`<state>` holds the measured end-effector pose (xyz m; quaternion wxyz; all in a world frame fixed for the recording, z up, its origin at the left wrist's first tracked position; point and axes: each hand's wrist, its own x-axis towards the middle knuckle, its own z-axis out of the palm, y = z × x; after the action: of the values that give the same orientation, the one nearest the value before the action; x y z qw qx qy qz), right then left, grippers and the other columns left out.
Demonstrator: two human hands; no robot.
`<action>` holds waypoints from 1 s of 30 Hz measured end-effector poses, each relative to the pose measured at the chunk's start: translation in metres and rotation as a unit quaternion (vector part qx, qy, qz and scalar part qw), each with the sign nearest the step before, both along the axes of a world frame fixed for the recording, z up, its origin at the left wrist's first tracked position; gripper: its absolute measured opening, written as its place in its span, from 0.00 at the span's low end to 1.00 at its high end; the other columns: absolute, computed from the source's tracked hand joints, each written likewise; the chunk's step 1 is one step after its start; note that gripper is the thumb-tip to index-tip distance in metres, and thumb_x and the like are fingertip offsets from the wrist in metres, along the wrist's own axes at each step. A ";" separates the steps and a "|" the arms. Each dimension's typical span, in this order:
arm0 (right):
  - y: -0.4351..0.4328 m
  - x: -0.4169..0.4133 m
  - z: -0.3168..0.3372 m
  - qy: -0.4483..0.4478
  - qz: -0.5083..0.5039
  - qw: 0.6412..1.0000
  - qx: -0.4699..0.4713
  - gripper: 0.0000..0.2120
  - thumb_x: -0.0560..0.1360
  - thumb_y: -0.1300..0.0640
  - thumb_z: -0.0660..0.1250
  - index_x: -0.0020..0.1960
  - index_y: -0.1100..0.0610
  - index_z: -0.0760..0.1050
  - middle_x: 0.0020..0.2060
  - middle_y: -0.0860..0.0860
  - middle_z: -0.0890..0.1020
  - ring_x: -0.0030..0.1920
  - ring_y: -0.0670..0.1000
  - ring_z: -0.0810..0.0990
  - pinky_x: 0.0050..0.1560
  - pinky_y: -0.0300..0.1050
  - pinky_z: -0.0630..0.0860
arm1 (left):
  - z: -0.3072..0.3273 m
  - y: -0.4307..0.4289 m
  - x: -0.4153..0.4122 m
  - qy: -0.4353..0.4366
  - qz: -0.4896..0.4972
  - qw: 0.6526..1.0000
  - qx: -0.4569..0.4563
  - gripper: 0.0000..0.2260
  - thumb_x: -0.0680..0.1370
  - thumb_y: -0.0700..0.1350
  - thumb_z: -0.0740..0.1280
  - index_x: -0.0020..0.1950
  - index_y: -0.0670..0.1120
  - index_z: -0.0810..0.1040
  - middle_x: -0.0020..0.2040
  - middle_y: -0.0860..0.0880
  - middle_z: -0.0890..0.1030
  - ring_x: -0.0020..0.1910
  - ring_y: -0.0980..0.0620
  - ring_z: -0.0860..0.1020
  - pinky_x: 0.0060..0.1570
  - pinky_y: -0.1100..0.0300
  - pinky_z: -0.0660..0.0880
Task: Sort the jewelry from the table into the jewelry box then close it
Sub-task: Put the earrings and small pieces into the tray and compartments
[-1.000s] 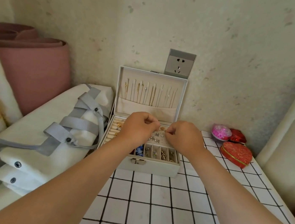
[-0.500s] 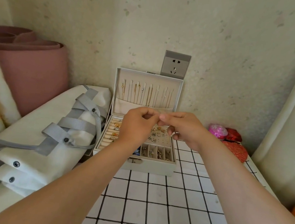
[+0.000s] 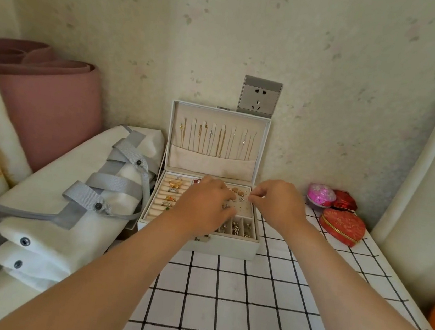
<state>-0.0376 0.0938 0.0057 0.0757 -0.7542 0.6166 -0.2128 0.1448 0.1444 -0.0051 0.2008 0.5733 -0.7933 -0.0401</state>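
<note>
Right fingers (image 3: 257, 197) pinched together, contents unclear; left hand (image 3: 206, 204) spread over open jewelry box (image 3: 228, 245) tray.

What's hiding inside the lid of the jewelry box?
Thin gold chains hang in a row inside the lid. Their bottom ends drop into a cloth pocket, so those are hidden.

I see two bare forearms, no sleeves, watch or rings. The left hand (image 3: 201, 206) and right hand (image 3: 278, 204) have short, unpainted nails.
</note>
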 end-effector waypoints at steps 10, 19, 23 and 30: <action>0.000 0.003 0.001 0.101 0.070 0.992 -0.035 0.07 0.74 0.55 0.68 0.40 0.49 0.83 0.41 0.45 0.83 0.42 0.48 0.81 0.40 0.44 0.78 | -0.011 -0.002 -0.001 -0.068 -0.015 0.998 0.010 0.23 0.81 0.61 0.58 0.72 0.51 0.71 0.68 0.51 0.73 0.67 0.49 0.67 0.66 0.49 0.67; -0.004 -0.006 0.007 0.049 0.119 0.991 0.030 0.05 0.76 0.56 0.70 0.47 0.48 0.85 0.46 0.41 0.79 0.50 0.46 0.78 0.54 0.46 0.77 | -0.012 -0.003 -0.003 -0.078 -0.015 0.997 0.002 0.23 0.81 0.60 0.58 0.70 0.49 0.73 0.66 0.50 0.73 0.65 0.49 0.67 0.65 0.49 0.68; -0.006 -0.003 0.004 0.040 0.107 0.993 0.033 0.03 0.75 0.55 0.73 0.45 0.48 0.85 0.41 0.39 0.77 0.47 0.45 0.78 0.50 0.44 0.77 | -0.013 -0.003 -0.002 -0.077 -0.017 0.997 0.000 0.22 0.81 0.60 0.58 0.69 0.49 0.75 0.66 0.51 0.73 0.65 0.49 0.68 0.65 0.49 0.68; -0.006 -0.012 -0.001 -0.050 0.108 0.990 0.072 0.02 0.75 0.54 0.73 0.47 0.47 0.83 0.45 0.43 0.82 0.50 0.45 0.79 0.56 0.46 0.76 | -0.011 -0.002 -0.004 -0.062 -0.026 0.998 -0.021 0.21 0.81 0.59 0.59 0.68 0.50 0.75 0.65 0.52 0.74 0.65 0.50 0.68 0.64 0.49 0.69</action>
<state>-0.0497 0.0874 0.0044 0.1834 -0.7973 0.5407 -0.1959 0.1413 0.1428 -0.0157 0.1625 0.5495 -0.8195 0.0070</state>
